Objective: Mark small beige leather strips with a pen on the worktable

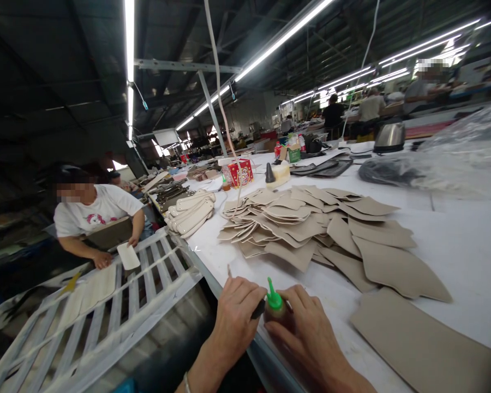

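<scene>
Presently, at the near side of the beige pile [294,221], the right hand [311,325] has its fingers curled around a green-capped bottle [274,303]; the left hand [238,310] grips a dark, partly hidden object [258,309]. Probably, keeping the bottle upright, without hard squeezing, is best.

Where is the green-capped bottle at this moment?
In the head view, the green-capped bottle is low, just right of centre: in the right hand, beside the left hand, at the near edge of the white table.
</scene>
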The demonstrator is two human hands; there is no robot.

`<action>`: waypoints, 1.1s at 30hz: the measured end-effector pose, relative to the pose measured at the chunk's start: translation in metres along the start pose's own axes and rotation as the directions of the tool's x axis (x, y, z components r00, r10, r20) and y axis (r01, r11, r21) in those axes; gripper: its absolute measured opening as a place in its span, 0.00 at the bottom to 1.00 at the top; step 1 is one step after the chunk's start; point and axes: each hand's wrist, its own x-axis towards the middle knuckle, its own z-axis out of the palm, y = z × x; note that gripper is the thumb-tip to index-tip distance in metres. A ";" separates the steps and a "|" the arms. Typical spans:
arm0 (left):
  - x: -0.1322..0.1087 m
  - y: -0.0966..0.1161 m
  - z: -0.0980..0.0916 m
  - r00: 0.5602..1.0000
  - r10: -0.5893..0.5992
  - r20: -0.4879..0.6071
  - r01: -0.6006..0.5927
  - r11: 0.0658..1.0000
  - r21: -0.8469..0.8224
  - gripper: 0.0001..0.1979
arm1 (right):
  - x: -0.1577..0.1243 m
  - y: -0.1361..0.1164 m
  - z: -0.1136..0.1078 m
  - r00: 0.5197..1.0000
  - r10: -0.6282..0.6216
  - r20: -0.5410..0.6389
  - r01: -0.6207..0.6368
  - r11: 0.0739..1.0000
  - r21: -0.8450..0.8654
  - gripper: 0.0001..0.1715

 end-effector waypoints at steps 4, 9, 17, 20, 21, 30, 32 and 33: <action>-0.003 0.001 0.003 0.998 -0.053 -0.039 0.052 0.998 -0.039 0.08 | -0.001 0.003 0.002 1.000 -0.008 0.003 0.007 1.000 0.008 0.20; -0.007 0.002 0.008 0.999 -0.031 -0.032 0.031 0.999 0.009 0.11 | -0.002 0.005 0.002 1.000 -0.010 0.002 0.010 1.000 0.011 0.20; -0.007 0.000 0.008 0.997 0.073 -0.038 -0.068 0.989 0.130 0.12 | -0.002 0.004 0.003 1.000 -0.008 -0.006 0.008 1.000 0.005 0.19; -0.003 -0.001 0.007 0.993 0.108 -0.048 -0.101 0.985 0.140 0.11 | -0.001 0.004 0.003 1.000 -0.010 -0.006 0.010 1.000 0.004 0.19; -0.002 -0.001 0.007 0.991 0.119 -0.054 -0.110 0.984 0.141 0.11 | -0.001 0.003 0.003 1.000 -0.009 -0.007 0.009 1.000 0.004 0.19; 0.001 -0.005 0.008 0.984 0.162 -0.079 -0.152 0.982 0.115 0.10 | -0.002 0.003 0.003 1.000 -0.010 -0.015 0.010 1.000 -0.004 0.18; -0.002 -0.003 0.010 0.984 0.143 -0.103 -0.132 0.985 0.107 0.09 | -0.002 0.004 0.003 1.000 -0.012 -0.018 0.012 1.000 -0.004 0.17; -0.002 -0.002 0.012 0.985 0.127 -0.116 -0.115 0.988 0.102 0.08 | -0.001 0.004 0.003 1.000 -0.014 -0.018 0.014 1.000 -0.003 0.17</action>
